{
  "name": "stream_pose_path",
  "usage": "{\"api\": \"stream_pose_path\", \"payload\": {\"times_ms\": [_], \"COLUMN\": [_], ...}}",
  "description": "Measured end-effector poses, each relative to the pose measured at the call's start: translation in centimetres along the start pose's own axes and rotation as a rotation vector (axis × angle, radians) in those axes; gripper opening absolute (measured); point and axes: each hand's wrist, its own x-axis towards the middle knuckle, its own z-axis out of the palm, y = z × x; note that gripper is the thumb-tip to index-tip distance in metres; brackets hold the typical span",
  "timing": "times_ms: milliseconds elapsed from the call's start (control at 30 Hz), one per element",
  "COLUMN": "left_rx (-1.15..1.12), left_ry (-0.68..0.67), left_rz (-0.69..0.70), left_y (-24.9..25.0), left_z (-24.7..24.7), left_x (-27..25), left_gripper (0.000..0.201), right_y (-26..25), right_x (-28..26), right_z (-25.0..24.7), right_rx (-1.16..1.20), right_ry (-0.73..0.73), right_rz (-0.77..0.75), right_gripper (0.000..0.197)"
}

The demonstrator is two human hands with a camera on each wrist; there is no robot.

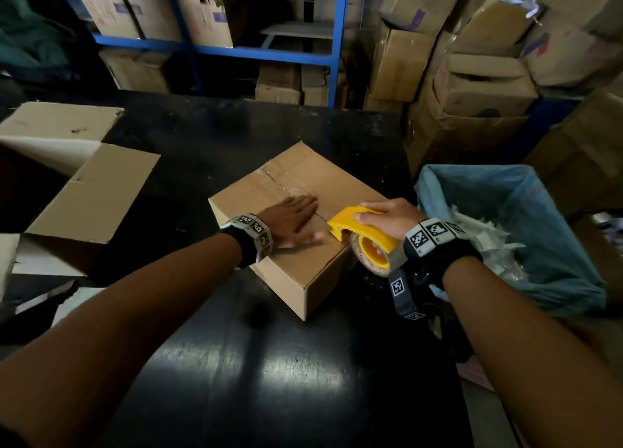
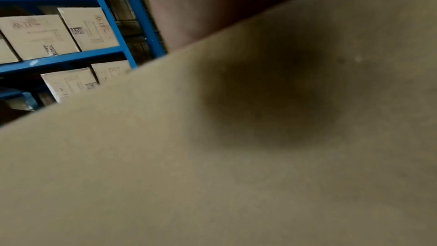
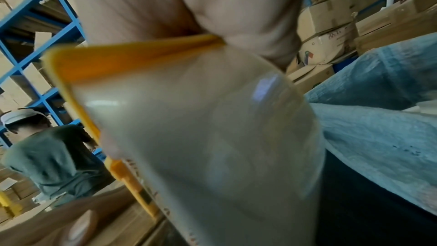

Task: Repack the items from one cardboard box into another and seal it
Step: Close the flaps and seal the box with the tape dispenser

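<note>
The left hand (image 1: 292,219) is laid flat, fingers straight, on the closed box (image 1: 296,225). The yellow tape dispenser (image 1: 362,242) is gripped by the right hand (image 1: 387,216) at the box's near right edge. The box is set on the black table (image 1: 269,363), with an opened box (image 1: 84,191) to the left and a blue-lined bin (image 1: 526,238) to the right.

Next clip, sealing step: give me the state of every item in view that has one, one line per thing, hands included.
closed cardboard box: flaps shut, lying on the black table.
left hand: flat, pressing the box top.
right hand: gripping the tape dispenser.
yellow tape dispenser: held at the box's near right edge, roll loaded.
open cardboard box: flaps open, at left.
blue-lined bin: open, holding crumpled paper.
</note>
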Motion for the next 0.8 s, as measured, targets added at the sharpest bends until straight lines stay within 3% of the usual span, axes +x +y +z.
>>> {"api": "stream_pose_path", "payload": {"times_ms": [233,400,567,800], "left_rx": [-0.05,-0.119,-0.074,-0.039], "left_ry": [0.021,0.071,0.124,0.115], "left_rz": [-0.088,0.079,-0.042,-0.095], "left_y": [1.8,4.1,5.0,5.4], "left_z": [-0.3,1.1,2.0,1.9], "left_x": [-0.5,-1.1,-0.6,-0.4], "left_gripper": [0.072,0.098,0.111,0.109], "right_y": [0.1,0.4,0.6,1.2], "right_x": [-0.1,-0.9,-0.9,-1.0], "right_z": [0.3,0.2,0.4,0.6], "right_rx": [-0.077,0.021,0.044,-0.043], "right_ry": [-0.001,-0.016,0.01,0.058], "right_rz": [-0.043,-0.035,-0.073,-0.144], "right_gripper": [0.053,0.05,0.049,0.05]}}
